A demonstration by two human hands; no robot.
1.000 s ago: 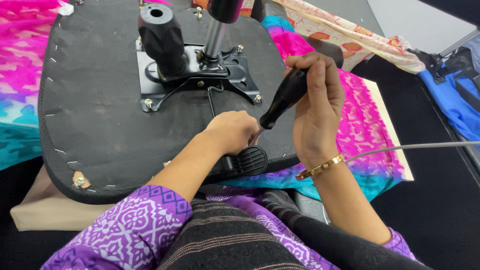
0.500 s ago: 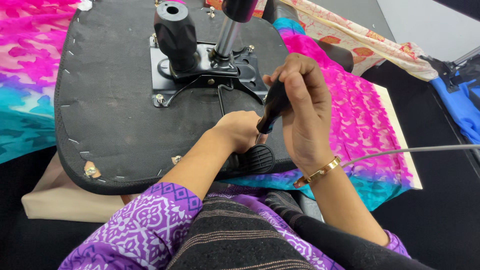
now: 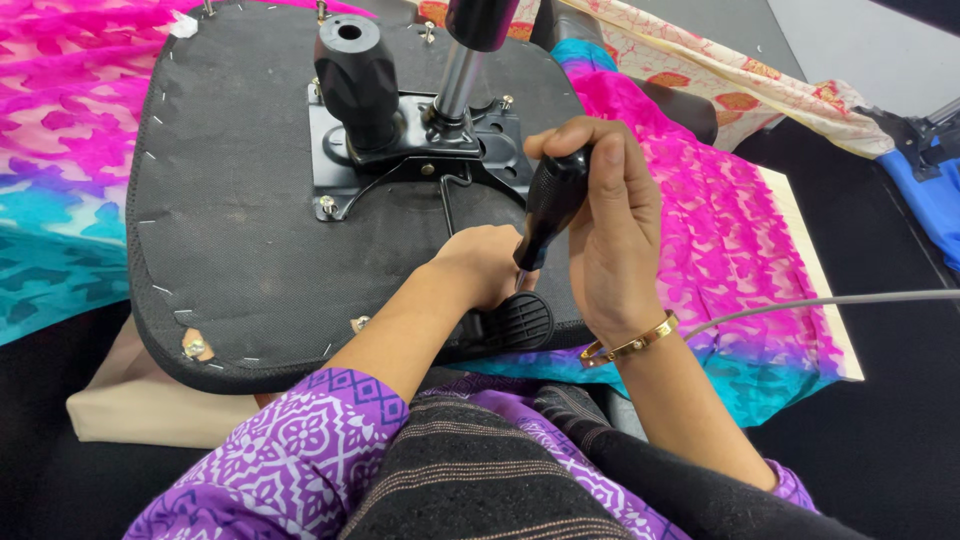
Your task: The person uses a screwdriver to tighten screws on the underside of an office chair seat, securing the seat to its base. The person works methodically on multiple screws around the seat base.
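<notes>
Honestly, my right hand [image 3: 610, 225] was clenched round the black screwdriver [image 3: 548, 205], tip by my left hand [image 3: 490, 265], which gripped the upturned seat base [image 3: 230, 220]; a slip could have jabbed those fingers.

screwdriver [image 3: 548, 205] tip hidden behind left hand [image 3: 487, 265]

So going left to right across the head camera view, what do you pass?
Pink and teal patterned cloth → black upturned chair seat base → left hand → black screwdriver handle → right hand → blue fabric.
</notes>
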